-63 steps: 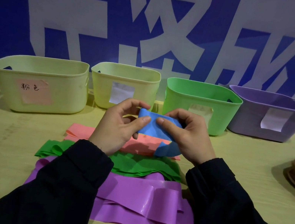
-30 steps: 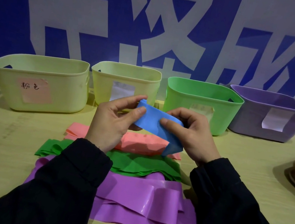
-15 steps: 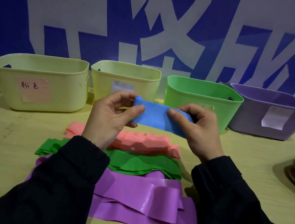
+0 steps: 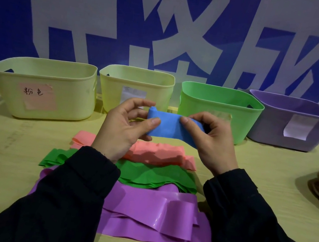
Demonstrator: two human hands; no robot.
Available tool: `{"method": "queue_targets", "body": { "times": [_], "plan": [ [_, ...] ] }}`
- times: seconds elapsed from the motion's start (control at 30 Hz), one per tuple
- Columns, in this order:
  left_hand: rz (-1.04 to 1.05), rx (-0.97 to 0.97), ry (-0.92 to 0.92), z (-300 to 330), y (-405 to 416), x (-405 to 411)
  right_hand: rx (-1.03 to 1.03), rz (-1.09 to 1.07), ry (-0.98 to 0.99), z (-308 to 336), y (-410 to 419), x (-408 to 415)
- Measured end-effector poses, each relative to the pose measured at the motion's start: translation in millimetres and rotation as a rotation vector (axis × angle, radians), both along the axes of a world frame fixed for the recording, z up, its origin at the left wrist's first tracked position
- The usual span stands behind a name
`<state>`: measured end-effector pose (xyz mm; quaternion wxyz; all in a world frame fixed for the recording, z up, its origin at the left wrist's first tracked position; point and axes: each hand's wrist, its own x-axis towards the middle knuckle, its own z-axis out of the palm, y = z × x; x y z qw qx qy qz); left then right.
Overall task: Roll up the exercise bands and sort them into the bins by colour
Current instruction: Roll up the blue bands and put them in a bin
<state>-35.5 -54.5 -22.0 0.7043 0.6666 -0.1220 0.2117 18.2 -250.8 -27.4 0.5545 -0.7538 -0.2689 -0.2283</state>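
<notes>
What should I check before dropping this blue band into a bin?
1. Grip: left hand and right hand both pinch the blue band: ok.
2. Roll finished: it looks flattened between the hands, tail hidden: cannot tell.
3. Blue bin found: no bin is blue; the second yellow bin has an unreadable white label: cannot tell.
4. Other bins excluded: pink-labelled bin, green bin and purple bin suit other colours: ok.
5. Remaining bands: pink band, green band and purple band lie unrolled on the table: not ok.
</notes>
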Motion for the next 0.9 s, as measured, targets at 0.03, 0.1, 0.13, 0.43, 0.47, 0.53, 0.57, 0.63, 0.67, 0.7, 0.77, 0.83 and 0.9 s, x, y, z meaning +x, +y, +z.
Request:
{"method": "queue_targets", "body": {
  "times": [0.03,0.1,0.13,0.43,0.47,0.53,0.57,0.63,0.67,0.7,0.77,0.83,0.9],
  "plan": [
    [-0.011,-0.039,0.006,0.4,-1.2,-0.7,0.003,-0.006,0.002,-1.0,-0.2,1.1],
    [-0.031,-0.088,0.011,1.4,-1.2,-2.0,-0.003,-0.022,-0.004,-2.1,-0.3,1.8],
    [-0.054,-0.115,0.017,2.0,-0.4,-2.7,-0.015,-0.029,-0.011,-1.7,-0.1,1.1],
    [-0.104,-0.112,0.048,2.6,-1.4,-5.5,-0.049,-0.061,-0.042,-2.0,-0.5,3.9],
    [-0.108,-0.101,0.056,2.5,-2.0,-5.4,-0.047,-0.062,-0.046,-2.2,-0.5,3.8],
    [-0.137,-0.083,0.067,1.5,-3.2,-4.3,-0.042,-0.067,-0.056,-2.4,-0.2,3.2],
    [-0.153,-0.072,0.064,0.9,-4.0,-4.1,-0.040,-0.069,-0.059,-2.6,0.2,3.1],
    [-0.163,-0.049,0.054,-1.2,-4.7,-3.5,-0.038,-0.060,-0.057,-2.6,1.3,2.0],
    [-0.160,-0.042,0.053,-1.9,-4.2,-3.1,-0.038,-0.056,-0.057,-2.5,2.1,1.0],
    [-0.154,-0.035,0.052,-2.7,-3.4,-2.1,-0.037,-0.054,-0.056,-2.8,3.0,0.5],
    [-0.138,-0.025,0.050,-4.1,-1.2,0.1,-0.034,-0.054,-0.049,-3.4,3.6,-0.1],
    [-0.113,-0.023,0.045,-2.7,0.4,0.5,-0.026,-0.057,-0.031,-3.0,2.2,0.4],
    [-0.090,-0.031,0.028,-1.0,1.7,0.7,-0.011,-0.052,-0.007,-1.2,-1.0,2.4]
  ]
}}
